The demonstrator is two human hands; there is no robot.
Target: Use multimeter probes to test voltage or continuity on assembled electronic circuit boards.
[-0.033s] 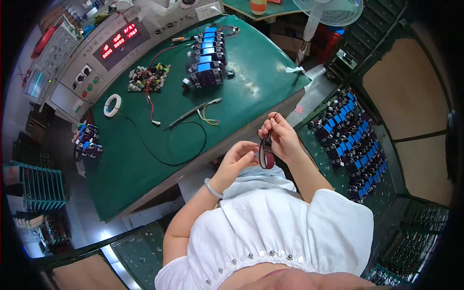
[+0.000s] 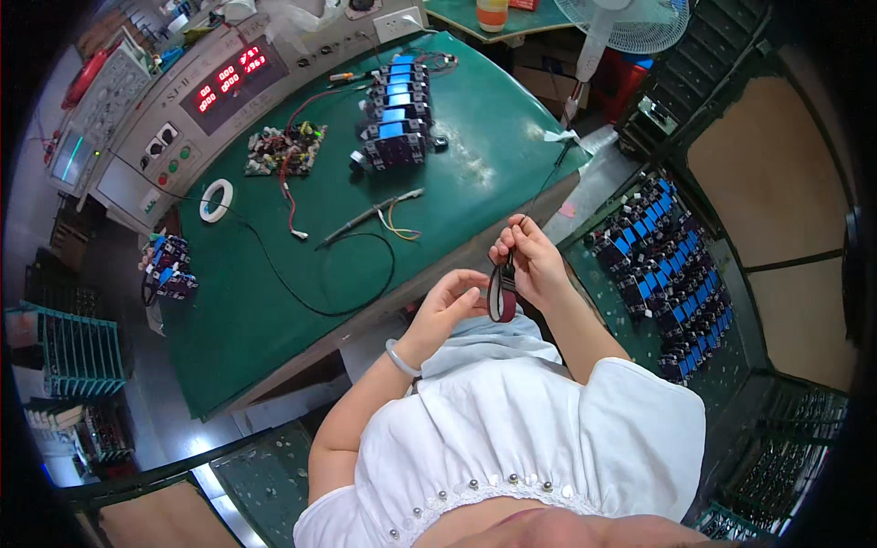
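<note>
My right hand (image 2: 534, 260) pinches the cord end of a dark red and black looped band, which looks like an anti-static wrist strap (image 2: 504, 307). The loop hangs below those fingers, in front of my lap. My left hand (image 2: 449, 306) is just left of the loop, fingers curved and apart; whether a fingertip touches the band, I cannot tell. Both hands are off the near edge of the green-topped bench (image 2: 475, 215). On that bench lies a grey probe (image 2: 370, 219) with a black cable, beyond my left hand.
A blue-and-black module assembly (image 2: 396, 114) stands on the bench beside a populated circuit board (image 2: 285, 149) and a white ring (image 2: 216, 200). Behind them is an instrument panel (image 2: 219, 87) with red digits. Several similar modules (image 2: 667, 269) fill a surface at right. A fan (image 2: 621, 20) stands far right.
The view has shifted very slightly. The strap's loop has turned a little and shows more of its inner side; both hands keep nearly the same place.
</note>
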